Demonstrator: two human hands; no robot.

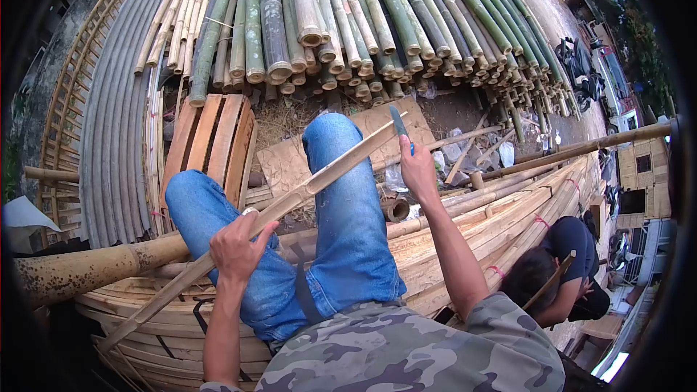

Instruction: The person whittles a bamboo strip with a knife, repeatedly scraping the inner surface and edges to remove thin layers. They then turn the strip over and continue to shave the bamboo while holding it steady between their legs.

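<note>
A long split bamboo strip point(312, 185) runs diagonally across my knees, its inner face with a node showing. My left hand point(238, 250) is closed around the strip near its middle, above my thigh. Beyond my right knee, my right hand point(419, 170) grips a knife by its blue handle. The knife's blade point(398, 122) points up and touches or lies very close to the strip's far end.
Bamboo poles point(392, 14) are stacked ahead. A wooden crate point(207, 141) and a cardboard sheet point(290, 160) lie beyond my knees. Bundled strips point(465, 247) extend beneath me. A thick pole point(94, 268) is at left. Another person point(559, 268) bends over at right.
</note>
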